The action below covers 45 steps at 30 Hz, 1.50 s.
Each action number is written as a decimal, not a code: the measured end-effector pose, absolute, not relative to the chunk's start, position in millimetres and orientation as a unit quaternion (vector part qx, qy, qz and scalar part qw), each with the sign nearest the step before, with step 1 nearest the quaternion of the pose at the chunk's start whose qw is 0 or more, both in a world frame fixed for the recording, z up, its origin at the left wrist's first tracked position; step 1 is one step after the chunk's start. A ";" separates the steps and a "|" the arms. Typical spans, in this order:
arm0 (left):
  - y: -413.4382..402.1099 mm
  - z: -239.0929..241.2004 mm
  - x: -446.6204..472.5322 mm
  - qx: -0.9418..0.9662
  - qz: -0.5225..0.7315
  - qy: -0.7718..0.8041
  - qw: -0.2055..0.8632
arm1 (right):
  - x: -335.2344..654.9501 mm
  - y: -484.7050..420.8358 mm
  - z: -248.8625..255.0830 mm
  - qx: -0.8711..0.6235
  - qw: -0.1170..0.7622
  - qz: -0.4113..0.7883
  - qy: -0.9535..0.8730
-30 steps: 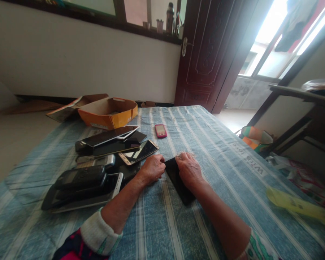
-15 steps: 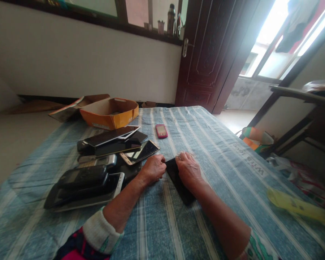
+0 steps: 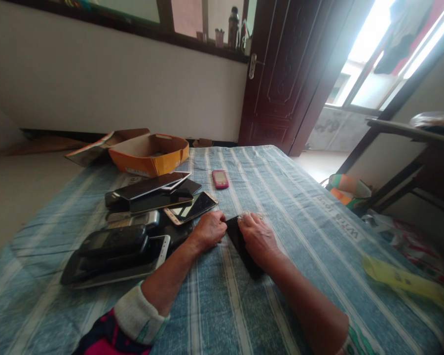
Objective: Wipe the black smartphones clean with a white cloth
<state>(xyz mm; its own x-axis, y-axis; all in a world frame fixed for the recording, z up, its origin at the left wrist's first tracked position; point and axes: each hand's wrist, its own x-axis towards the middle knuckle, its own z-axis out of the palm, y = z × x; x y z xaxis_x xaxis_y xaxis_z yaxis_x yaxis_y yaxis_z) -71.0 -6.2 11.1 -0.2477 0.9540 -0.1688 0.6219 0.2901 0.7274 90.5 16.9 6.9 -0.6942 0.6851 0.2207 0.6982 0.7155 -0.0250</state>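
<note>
A black phone (image 3: 240,241) lies flat on the blue striped cloth (image 3: 288,197) in front of me. My left hand (image 3: 208,230) is curled into a fist against the phone's left edge. Over the phone's right side rests my right hand (image 3: 258,238), its fingers bent down and pressing at the far end, where something pale and shiny shows under the fingertips. To the left lies a pile of several phones (image 3: 140,217), dark and gold ones overlapping. A small pink phone (image 3: 220,179) sits alone further back.
An open orange cardboard box (image 3: 150,154) and a flattened box (image 3: 96,145) stand at the table's far left. A yellow plastic wrapper (image 3: 403,280) lies at the right edge. Behind the table are a dark wooden door (image 3: 281,74) and a dark bench (image 3: 410,148) on the right.
My right hand has slid slightly toward me along the phone. The left hand and the rest hold still; the view shifted a little.
</note>
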 end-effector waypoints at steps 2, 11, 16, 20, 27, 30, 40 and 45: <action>-6.4 11.1 -71.0 0.530 0.270 0.742 0.309 | 98.6 4.8 0.2 -0.356 0.122 -0.039 -0.926; -5.6 13.0 -71.8 0.534 0.266 0.742 0.305 | 90.3 -11.1 -2.8 -0.316 0.112 -0.073 -0.939; -5.6 15.5 -72.1 0.542 0.259 0.742 0.298 | 73.6 1.3 9.4 -0.316 0.094 -0.053 -0.943; -5.6 13.6 -71.4 0.539 0.263 0.742 0.301 | 103.8 -21.7 -7.6 -0.285 0.140 -0.074 -0.945; -5.1 11.9 -71.0 0.534 0.266 0.742 0.307 | 126.5 -33.5 -18.6 -0.289 0.157 -0.056 -0.943; -4.4 13.0 -70.9 0.535 0.261 0.743 0.305 | 99.0 -14.1 -3.6 -0.315 0.119 -0.044 -0.941; -5.2 14.1 -70.3 0.536 0.264 0.740 0.307 | 128.7 -36.4 -17.4 -0.283 0.156 -0.052 -0.945; -5.2 15.4 -70.1 0.536 0.262 0.741 0.308 | 127.9 -26.7 -11.6 -0.295 0.145 -0.033 -0.944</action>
